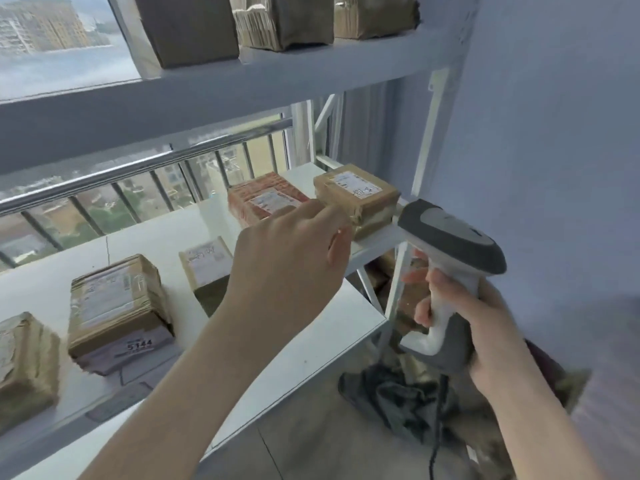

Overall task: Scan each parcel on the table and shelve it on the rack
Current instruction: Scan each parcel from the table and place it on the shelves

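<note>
At centre frame, the left hand reaches to the near corner of a brown parcel on the rack shelf. Its fingers are curled, and contact is unclear. At right, the right hand grips a scanner. Other parcels lie on the table at lower left.

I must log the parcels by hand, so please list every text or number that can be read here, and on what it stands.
"5144": pale label on the front of the brown taped cardboard parcel on the white table.
Top labels of that parcel, the small brown parcel, the red-printed parcel and the brown shelf parcel: too blurred to read.
Grey and white handheld scanner: no text seen.
</note>
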